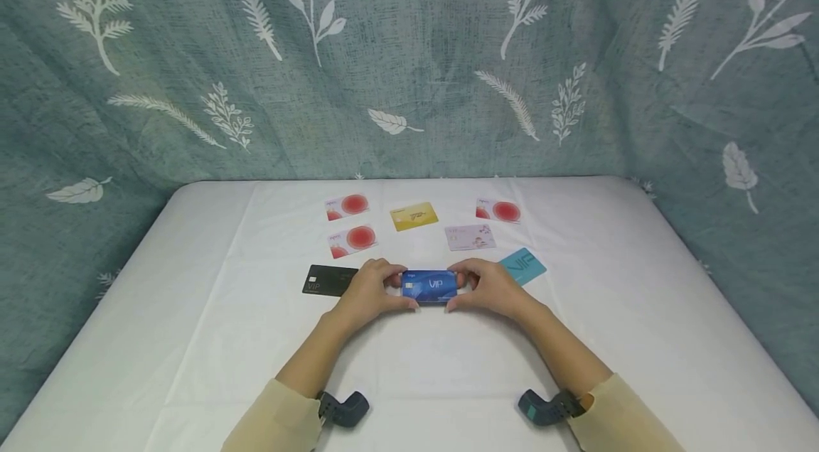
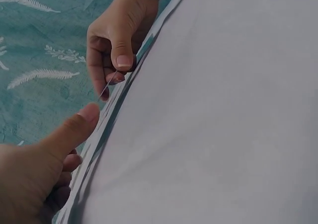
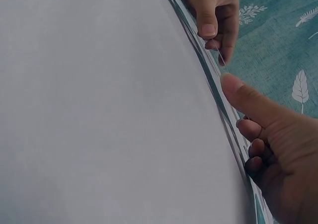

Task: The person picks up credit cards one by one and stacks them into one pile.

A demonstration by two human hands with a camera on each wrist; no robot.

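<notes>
A blue VIP card (image 1: 430, 286) is held level at the front of the card layout, its printed face towards the head camera. My left hand (image 1: 372, 288) pinches its left end, thumb at the near edge and fingers at the far edge. The right hand (image 1: 491, 288) grips the other end the same way. In both wrist views the card shows edge-on as a thin line between the thumbs. Beside the left hand lies a black VIP card (image 1: 326, 280), partly covered by it. A teal VIP card (image 1: 523, 266) lies tilted behind the right hand.
Farther back on the white tablecloth (image 1: 192, 338) lie a gold card (image 1: 414, 216), a pale pink card (image 1: 470, 237) and several white cards with red circles, one (image 1: 353, 241) at left. A green leaf-patterned curtain (image 1: 409, 61) hangs behind the table.
</notes>
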